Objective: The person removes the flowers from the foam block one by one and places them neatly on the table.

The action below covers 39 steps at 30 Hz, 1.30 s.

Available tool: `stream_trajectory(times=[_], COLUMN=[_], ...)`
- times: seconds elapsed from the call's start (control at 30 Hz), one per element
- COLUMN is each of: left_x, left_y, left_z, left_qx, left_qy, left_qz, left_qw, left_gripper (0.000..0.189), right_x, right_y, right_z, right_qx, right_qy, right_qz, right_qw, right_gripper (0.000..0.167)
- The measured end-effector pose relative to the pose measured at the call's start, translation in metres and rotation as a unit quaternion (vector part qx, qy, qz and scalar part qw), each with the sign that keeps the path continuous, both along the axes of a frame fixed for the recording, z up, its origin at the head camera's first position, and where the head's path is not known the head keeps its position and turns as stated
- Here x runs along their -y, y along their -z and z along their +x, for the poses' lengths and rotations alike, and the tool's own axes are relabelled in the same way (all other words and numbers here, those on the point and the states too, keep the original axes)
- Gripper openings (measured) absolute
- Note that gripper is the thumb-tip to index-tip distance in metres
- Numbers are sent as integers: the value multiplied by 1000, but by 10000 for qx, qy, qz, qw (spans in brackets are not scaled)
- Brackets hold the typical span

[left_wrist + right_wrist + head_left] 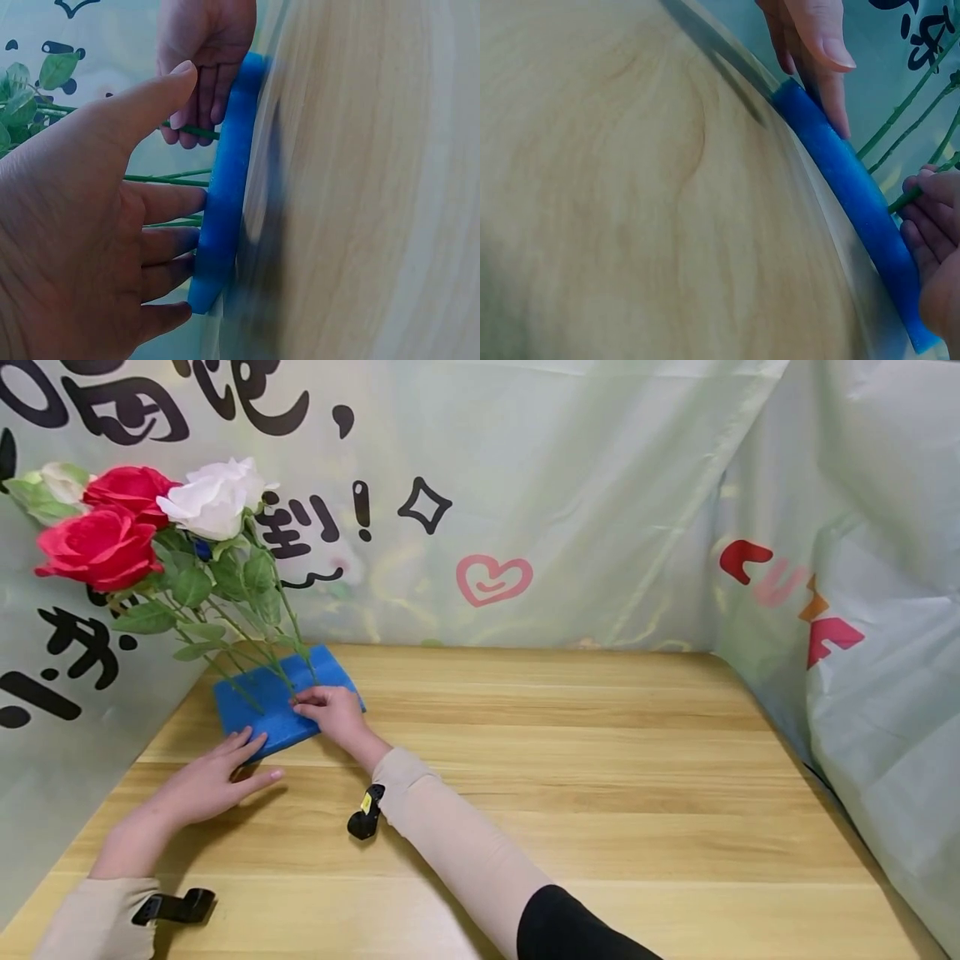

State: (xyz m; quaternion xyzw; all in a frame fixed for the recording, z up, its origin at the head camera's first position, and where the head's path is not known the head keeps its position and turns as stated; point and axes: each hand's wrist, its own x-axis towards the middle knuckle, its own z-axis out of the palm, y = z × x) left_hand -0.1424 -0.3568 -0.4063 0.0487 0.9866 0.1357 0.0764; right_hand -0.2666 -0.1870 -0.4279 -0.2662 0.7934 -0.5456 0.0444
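Note:
Several artificial roses stand with their stems in a flat blue slab (281, 727) at the table's left. Two are red, a front red rose (101, 547) and one behind it; a white rose (213, 497) and a pale greenish rose (52, 489) flank them. My right hand (335, 714) pinches a green stem (907, 199) low down, right where it enters the slab's top. My left hand (206, 785) has its fingers spread, fingertips on the slab's near left edge, thumb pointing out to the right. A blue bloom is mostly hidden among the leaves.
The slab lies on a wood-grain table (562, 793). A printed cloth (585, 510) hangs behind and along the sides, close to the flowers on the left. Each wrist carries a small black camera, such as the right one's camera (365, 814).

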Motion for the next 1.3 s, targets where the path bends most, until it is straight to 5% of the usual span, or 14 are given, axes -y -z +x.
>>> stream_trajectory(times=[0.57, 1.3], left_x=[-3, -2], left_y=[-1, 0], left_z=[1, 0], left_qx=[-66, -30], left_qy=[16, 8], left_qz=[6, -14], left_qw=[10000, 10000], left_gripper=[88, 89], right_x=[2, -17], right_y=[4, -8], right_z=[2, 3], right_qx=[236, 531], right_qy=[-36, -632], right_qz=[-574, -1232], right_qw=[9981, 9889], right_gripper=[17, 21])
